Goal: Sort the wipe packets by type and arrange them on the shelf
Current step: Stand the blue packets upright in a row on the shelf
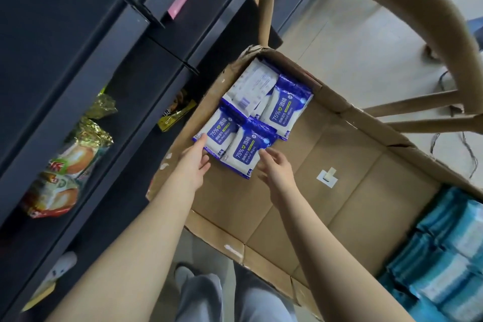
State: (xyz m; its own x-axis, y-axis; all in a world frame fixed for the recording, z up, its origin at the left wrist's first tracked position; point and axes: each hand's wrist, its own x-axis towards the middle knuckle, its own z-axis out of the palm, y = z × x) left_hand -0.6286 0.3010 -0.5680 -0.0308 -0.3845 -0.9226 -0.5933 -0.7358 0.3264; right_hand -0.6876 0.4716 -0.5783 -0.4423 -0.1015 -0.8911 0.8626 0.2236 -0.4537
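Wipe packets (244, 150) lie clustered in the cardboard box's (347, 162) far corner, the left hand (194, 158) touching one with straight fingers, the right hand (277, 168) spread loosely beside another, holding nothing.

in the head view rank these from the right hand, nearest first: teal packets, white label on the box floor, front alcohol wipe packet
1. Front alcohol wipe packet, at the right hand's fingertips, on its left.
2. White label, on the box floor, to its right.
3. Teal packets, at the box's right end.

pale tiled floor (352, 42) beside dark shelving (65, 65) (snacks inside).
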